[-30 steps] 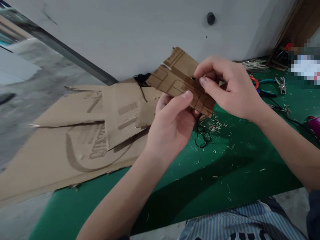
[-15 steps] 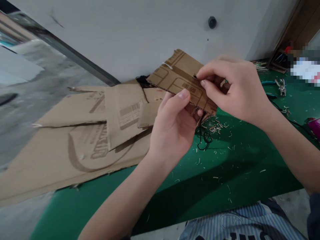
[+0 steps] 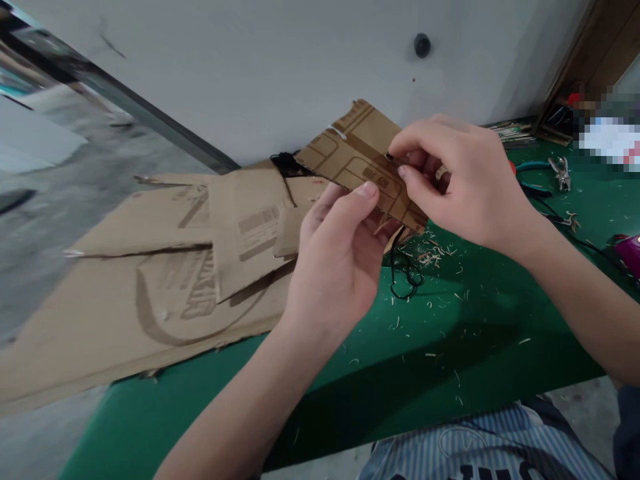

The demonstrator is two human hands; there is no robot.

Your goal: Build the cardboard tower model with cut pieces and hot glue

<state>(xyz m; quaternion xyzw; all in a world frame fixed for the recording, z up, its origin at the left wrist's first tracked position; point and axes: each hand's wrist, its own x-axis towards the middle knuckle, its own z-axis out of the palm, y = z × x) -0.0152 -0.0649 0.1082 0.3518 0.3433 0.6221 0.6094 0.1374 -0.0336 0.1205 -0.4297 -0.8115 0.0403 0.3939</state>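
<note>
Head view, nearest first: a striped garment [image 3: 480,447] fills the bottom edge, and beyond it runs the near edge of the green bench [image 3: 450,347], littered with pale shavings [image 3: 435,257].

Both hands work above the middle of the bench. The left hand [image 3: 340,267] comes up from below and closes on the lower edge of a small cardboard piece [image 3: 357,160], thumb tip on its printed face and fingers behind. The right hand [image 3: 465,180] pinches at the piece's right part, thumb and forefinger together on something small and dark; what it is cannot be made out. The piece is held in the air, tilted, clear of the bench. A loop of black cord [image 3: 403,273] lies on the bench just below it.

As a judgement: the left hand should brace close to the pinch point so the board does not bend or tear, and the right should keep its pull short and in line with the hole or slit.

Left of the hands, flattened cardboard sheets [image 3: 165,267] cover the left part of the bench. They carry a printed barcode-like label and large block lettering over a curved swoosh, too blurred to read. The held piece shows brown ruled boxes with a small mark, also unreadable.

Towards the far right corner lie pliers [image 3: 563,172].
</note>
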